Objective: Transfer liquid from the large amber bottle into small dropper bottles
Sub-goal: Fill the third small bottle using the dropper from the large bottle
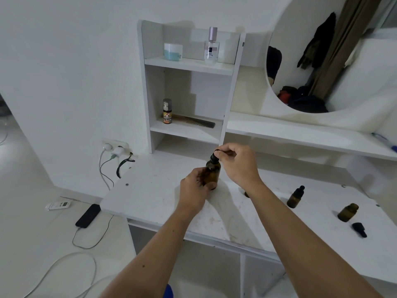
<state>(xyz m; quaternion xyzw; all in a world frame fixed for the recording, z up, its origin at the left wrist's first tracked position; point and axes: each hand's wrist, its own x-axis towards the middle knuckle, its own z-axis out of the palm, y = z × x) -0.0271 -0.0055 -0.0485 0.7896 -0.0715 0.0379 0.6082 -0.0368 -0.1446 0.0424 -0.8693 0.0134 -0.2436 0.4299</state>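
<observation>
Amber bottle (212, 175) stands upright on the white desk (150, 190), near the middle, in front of the small white shelf unit (189, 67). The left hand (194, 190) wraps its fingers around the lower part of the bottle and holds it steady. The right hand (238, 164) is up at the top of the bottle, and its thumb and fingers pinch the black rubber bulb of the dropper cap (215, 155) that sits on the bottle's neck.

To the right on the desk, well apart from the hands, is a small dropper bottle (295, 197) with its black cap on, standing upright. Farther right is an open small amber bottle (348, 212) with no cap, and it looks tilted. Just beside it, closer to the desk's front edge, a loose black dropper cap (359, 229) lies on its side.

On the shelf unit, the top shelf holds a white and blue jar (173, 52) and a clear perfume bottle (211, 47). The lower shelf holds a little orange spray bottle (167, 111) and a comb (194, 121). A round mirror (322, 54) hangs on the right. On the floor to the left lies a black phone (88, 215) with a cable plugged in.
</observation>
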